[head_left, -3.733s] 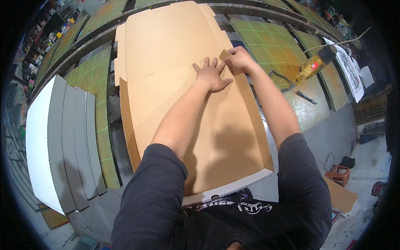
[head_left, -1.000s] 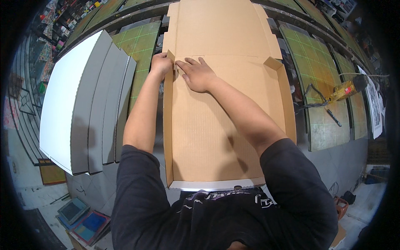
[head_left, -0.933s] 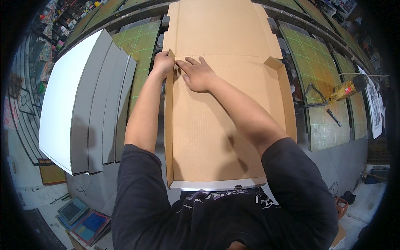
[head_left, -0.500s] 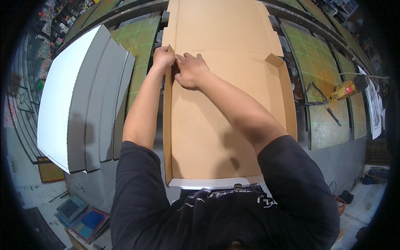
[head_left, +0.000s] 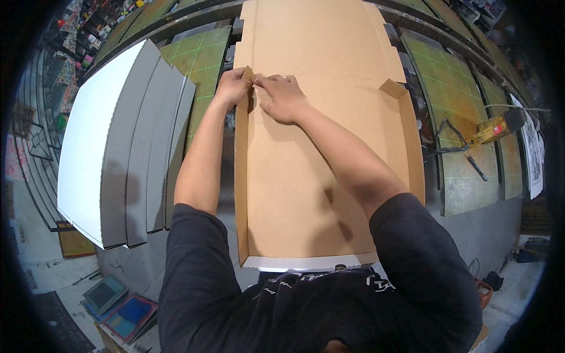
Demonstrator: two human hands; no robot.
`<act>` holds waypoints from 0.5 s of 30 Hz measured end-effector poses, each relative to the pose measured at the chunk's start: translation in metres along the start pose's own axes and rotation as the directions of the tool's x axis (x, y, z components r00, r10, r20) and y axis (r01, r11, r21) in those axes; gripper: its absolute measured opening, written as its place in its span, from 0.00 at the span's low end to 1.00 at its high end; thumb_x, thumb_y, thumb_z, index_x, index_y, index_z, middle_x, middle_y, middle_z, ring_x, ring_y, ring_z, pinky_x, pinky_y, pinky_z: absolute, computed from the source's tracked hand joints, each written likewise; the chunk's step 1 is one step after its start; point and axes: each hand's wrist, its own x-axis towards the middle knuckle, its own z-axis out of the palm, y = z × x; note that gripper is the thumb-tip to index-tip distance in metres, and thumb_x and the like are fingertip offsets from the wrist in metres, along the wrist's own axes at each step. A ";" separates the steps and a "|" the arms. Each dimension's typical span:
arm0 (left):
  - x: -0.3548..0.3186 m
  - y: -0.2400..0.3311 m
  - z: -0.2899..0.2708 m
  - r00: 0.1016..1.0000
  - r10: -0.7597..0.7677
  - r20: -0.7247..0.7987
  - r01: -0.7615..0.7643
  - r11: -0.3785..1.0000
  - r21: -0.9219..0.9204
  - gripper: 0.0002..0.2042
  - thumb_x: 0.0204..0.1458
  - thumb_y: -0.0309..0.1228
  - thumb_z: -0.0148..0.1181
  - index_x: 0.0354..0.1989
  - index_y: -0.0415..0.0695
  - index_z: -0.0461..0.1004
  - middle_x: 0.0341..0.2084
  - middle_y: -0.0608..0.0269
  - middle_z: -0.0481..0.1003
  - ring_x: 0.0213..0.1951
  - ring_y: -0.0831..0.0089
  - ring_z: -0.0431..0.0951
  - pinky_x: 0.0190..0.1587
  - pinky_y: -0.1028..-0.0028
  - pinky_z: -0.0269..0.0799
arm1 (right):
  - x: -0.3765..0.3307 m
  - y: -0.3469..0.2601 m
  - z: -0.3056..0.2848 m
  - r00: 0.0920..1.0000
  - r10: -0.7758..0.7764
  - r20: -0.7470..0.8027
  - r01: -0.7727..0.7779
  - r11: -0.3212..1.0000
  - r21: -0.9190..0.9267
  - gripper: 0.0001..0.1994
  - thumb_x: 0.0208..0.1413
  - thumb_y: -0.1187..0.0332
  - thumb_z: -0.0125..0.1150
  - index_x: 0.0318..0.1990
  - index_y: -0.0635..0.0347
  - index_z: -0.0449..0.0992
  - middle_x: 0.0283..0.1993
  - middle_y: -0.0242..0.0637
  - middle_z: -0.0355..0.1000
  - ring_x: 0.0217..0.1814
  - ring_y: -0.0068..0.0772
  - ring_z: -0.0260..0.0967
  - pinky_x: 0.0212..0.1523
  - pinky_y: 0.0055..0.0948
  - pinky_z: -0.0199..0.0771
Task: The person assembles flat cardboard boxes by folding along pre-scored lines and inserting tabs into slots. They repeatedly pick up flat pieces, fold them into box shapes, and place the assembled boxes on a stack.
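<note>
A large brown cardboard box lies in front of me, its side walls raised and its far lid panel laid out flat. At the far left corner my left hand is closed on the left wall and its small corner flap. My right hand is just inside that corner, with its fingers stretched toward the flap and its thumb apart. Its fingertips touch or nearly touch the flap. A matching flap stands folded inward at the far right corner.
Several white-and-grey cardboard sheets lean in a stack at the left. Green gridded boards flank the box. On the right ones lie a yellow-and-black corded tool and a black pen.
The view has shifted slightly, moving the scene a little right and down. My right hand's fingers have drawn together toward the corner flap, while my left hand keeps hold of the corner.
</note>
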 end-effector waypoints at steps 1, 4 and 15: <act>0.001 0.000 0.001 1.000 -0.010 0.010 0.011 1.000 -0.021 0.14 0.47 0.19 0.51 0.43 0.36 0.74 0.29 0.61 0.76 0.28 0.74 0.76 0.31 0.73 0.72 | 0.003 0.007 0.002 0.996 0.064 -0.062 -0.052 0.982 0.182 0.29 0.49 0.66 0.50 0.61 0.59 0.57 0.57 0.42 0.64 0.58 0.40 0.61 0.56 0.43 0.60; 0.009 -0.001 0.003 0.999 -0.029 0.023 0.029 1.000 -0.005 0.17 0.45 0.19 0.52 0.46 0.36 0.74 0.31 0.61 0.77 0.30 0.75 0.76 0.34 0.74 0.72 | 0.004 0.025 0.007 0.914 0.322 -0.248 -0.093 0.759 0.644 0.27 0.48 0.73 0.48 0.60 0.62 0.59 0.54 0.42 0.66 0.52 0.37 0.66 0.50 0.36 0.68; 0.008 0.010 -0.005 0.995 -0.046 0.088 0.030 0.985 0.169 0.19 0.41 0.19 0.56 0.46 0.39 0.75 0.35 0.59 0.78 0.37 0.72 0.77 0.42 0.75 0.70 | 0.006 0.033 -0.004 0.855 0.507 -0.112 -0.120 0.403 0.907 0.19 0.50 0.77 0.47 0.51 0.71 0.65 0.43 0.44 0.72 0.43 0.32 0.71 0.43 0.26 0.72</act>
